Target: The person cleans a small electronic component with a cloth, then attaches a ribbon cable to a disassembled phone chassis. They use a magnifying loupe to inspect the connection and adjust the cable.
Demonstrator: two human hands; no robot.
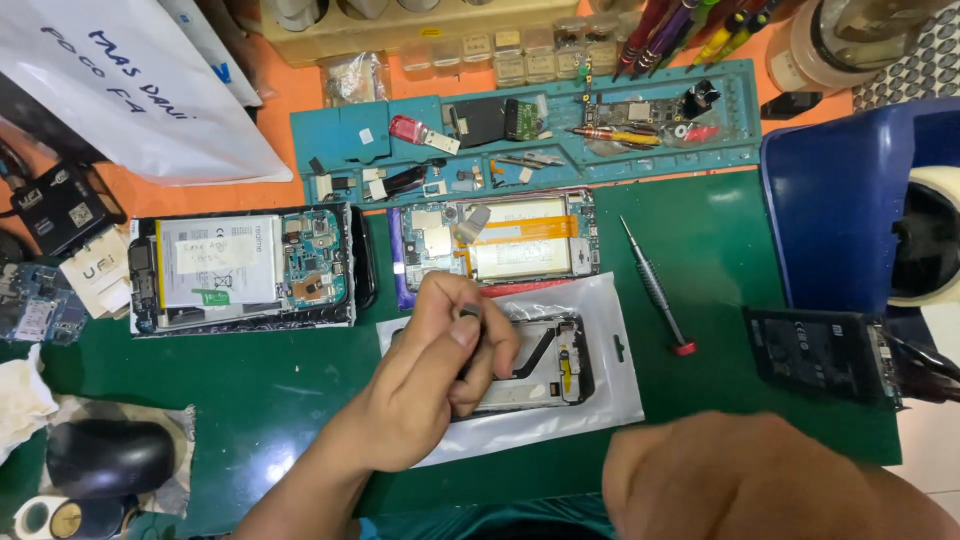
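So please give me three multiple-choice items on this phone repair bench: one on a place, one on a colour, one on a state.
1. The grey metal screwdriver with red tip lies on:
A. green mat
B. blue plastic tray
C. orange table

2. The plastic pouch under the black phone frame is:
A. yellow
B. clear and white
C. red

3. The left hand:
A. lies flat and empty
B. pinches a small dark part
C. holds the screwdriver

Answers: 1 A, green shows all around it; 2 B, seen at its edges; 3 B, fingertips close on it.

Repair clutter laid out on a green desk mat (760,250)

An opened phone with a white battery (243,270) is seen near the left edge; a red-tipped metal screwdriver (655,290) and a black battery (815,352) are placed towards the right edge.
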